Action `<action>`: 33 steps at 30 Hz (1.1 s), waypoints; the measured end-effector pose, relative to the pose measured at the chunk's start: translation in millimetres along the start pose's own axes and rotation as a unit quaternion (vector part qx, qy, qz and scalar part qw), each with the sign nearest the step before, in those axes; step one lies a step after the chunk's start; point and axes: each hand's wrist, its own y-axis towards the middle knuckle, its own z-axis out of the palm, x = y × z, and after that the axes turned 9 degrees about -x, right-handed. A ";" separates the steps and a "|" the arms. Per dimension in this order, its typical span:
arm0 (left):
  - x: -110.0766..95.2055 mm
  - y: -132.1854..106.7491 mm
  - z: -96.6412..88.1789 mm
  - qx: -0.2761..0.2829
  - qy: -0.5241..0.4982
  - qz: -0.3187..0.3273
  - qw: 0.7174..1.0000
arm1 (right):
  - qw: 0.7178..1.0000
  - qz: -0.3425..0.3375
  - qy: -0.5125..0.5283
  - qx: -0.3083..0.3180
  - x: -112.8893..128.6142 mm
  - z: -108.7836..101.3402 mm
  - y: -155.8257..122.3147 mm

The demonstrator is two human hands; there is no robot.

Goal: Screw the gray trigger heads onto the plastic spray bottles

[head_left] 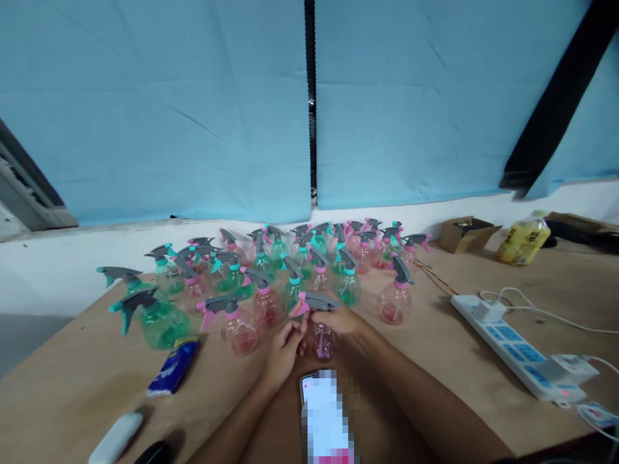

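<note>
A clear pink spray bottle [322, 345] with a grey and pink trigger head stands upright at the front of a group of bottles. My right hand [342, 320] is closed around its neck, just under the head. On the other side, my left hand [283, 351] has its fingers curled against the bottle near the pink trigger; some fingertips are hidden. Left of my hands stand two more pink spray bottles, one nearer [242, 332] and one just behind [267, 308]. Below the held bottle lies a phone [305, 386], its screen mostly blurred out.
Several green and pink spray bottles [348, 287] fill the table's back. A blue packet [175, 366] and white object [116, 438] lie left. At right are a power strip [512, 348] with plugs and cables, a cardboard box [467, 235] and a yellow-labelled bottle [523, 241].
</note>
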 end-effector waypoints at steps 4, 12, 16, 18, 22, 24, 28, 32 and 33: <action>-3.1 0.7 -4.9 0.047 0.030 0.005 0.998 | 1.000 0.008 0.015 -0.013 -0.7 0.8 2.4; -10.7 6.1 -13.7 0.107 0.041 0.015 0.993 | 1.000 0.014 -0.009 -0.006 -14.2 -6.7 4.9; -6.5 4.8 -16.0 0.068 0.035 0.024 0.997 | 1.000 0.004 -0.020 -0.017 -10.5 -3.1 6.8; -4.6 4.1 -17.0 0.046 0.044 0.026 0.998 | 0.999 0.005 -0.022 -0.032 -8.5 -1.3 6.6; -2.3 4.1 -17.8 0.030 0.050 0.030 0.998 | 1.000 0.011 -0.012 -0.024 -8.8 -2.2 5.8; -1.9 4.3 -17.8 0.035 0.050 0.027 0.998 | 1.000 0.004 -0.012 -0.013 -10.0 -3.8 5.4; -3.2 3.4 -17.0 0.045 0.054 0.026 0.997 | 1.000 0.005 -0.025 -0.018 -11.4 -5.7 3.4; -6.1 2.3 -15.7 0.048 0.057 0.024 0.997 | 0.998 0.008 -0.032 -0.048 -10.9 -6.2 0.2; -6.6 2.2 -15.4 0.048 0.057 0.024 0.997 | 0.998 0.007 -0.035 -0.052 -10.6 -6.4 -0.8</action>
